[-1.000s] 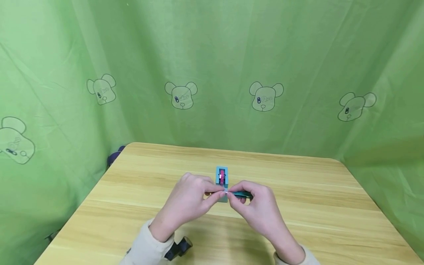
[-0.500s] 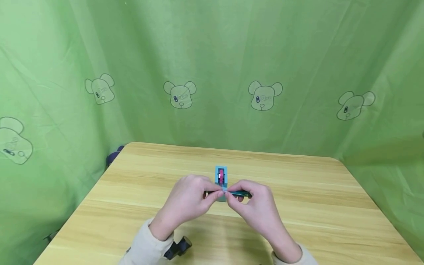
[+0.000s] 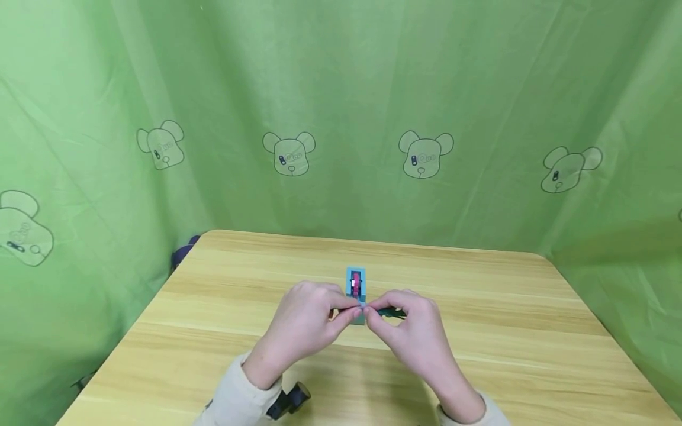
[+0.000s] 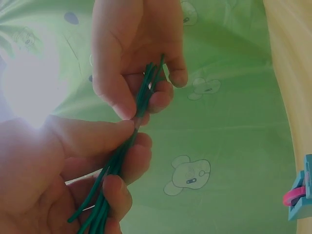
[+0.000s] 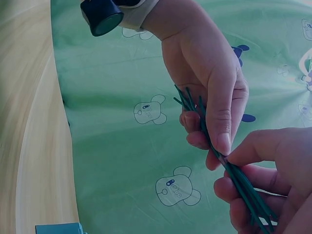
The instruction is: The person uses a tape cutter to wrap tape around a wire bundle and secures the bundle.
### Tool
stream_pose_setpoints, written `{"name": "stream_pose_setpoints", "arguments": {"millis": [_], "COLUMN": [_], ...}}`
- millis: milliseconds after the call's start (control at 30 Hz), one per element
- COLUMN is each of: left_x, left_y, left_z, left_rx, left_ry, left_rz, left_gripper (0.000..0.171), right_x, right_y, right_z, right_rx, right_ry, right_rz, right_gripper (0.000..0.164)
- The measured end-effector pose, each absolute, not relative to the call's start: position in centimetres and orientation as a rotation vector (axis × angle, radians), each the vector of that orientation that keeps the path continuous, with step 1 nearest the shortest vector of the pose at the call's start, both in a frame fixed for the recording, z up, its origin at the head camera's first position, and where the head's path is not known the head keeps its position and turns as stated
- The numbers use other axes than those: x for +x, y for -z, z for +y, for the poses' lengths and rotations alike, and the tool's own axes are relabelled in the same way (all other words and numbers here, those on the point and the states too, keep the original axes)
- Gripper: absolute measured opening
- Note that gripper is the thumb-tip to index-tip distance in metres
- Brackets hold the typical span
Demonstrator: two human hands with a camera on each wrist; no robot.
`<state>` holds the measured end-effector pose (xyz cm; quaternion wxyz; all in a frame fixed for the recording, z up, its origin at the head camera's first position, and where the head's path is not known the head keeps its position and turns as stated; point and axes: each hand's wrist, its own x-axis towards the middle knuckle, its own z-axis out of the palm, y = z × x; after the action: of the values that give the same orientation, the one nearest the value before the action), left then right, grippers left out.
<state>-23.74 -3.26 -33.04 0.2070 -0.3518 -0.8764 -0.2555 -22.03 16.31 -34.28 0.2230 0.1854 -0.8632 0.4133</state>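
A bundle of thin green strands [image 4: 101,202] is held between both hands, with a pale, clear-looking band of tape [image 4: 138,123] around its middle. In the head view my left hand [image 3: 303,316] pinches the bundle on the left side of the band, thumb and index finger meeting at it. My right hand [image 3: 415,325] pinches from the other side, its fingertips almost meeting the left ones. Loose strand ends fan out below the right palm. Just beyond the hands stands a light blue tape dispenser [image 3: 349,290] with a pink roll [image 3: 357,285]; the hands partly cover its front.
A wood-grain table [image 3: 479,284] lies under the hands. Green curtains [image 3: 351,71] with printed bear heads hang around it. A black wrist-worn camera [image 3: 290,399] sticks out by the left sleeve. Something dark purple [image 3: 183,254] shows beyond the table's left edge.
Both hands stay in nearly the same place, still pinching the bundle. The strands by the right palm have turned and now look more spread. The dispenser has not moved.
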Motion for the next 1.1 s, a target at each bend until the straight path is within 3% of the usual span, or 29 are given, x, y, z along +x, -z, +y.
{"name": "stream_pose_setpoints", "arguments": {"millis": [267, 700, 1100], "left_x": [-23.79, -23.75, -23.91], "left_y": [33.06, 33.0, 32.99], "left_z": [-3.16, -3.09, -3.17], "left_rx": [-0.959, -0.921, -0.92], "left_ry": [0.668, 0.678, 0.786], "left_rz": [-2.425, -2.465, -2.495], "left_gripper": [0.01, 0.013, 0.014], "right_x": [-22.13, -22.14, -22.45], "right_y": [34.14, 33.92, 34.78], "right_z": [16.37, 16.56, 16.45], "right_rx": [0.515, 0.533, 0.587], "right_ry": [-1.256, -1.271, -1.235], "right_rz": [-2.425, -2.485, -2.35], "right_gripper": [0.017, 0.002, 0.019]}}
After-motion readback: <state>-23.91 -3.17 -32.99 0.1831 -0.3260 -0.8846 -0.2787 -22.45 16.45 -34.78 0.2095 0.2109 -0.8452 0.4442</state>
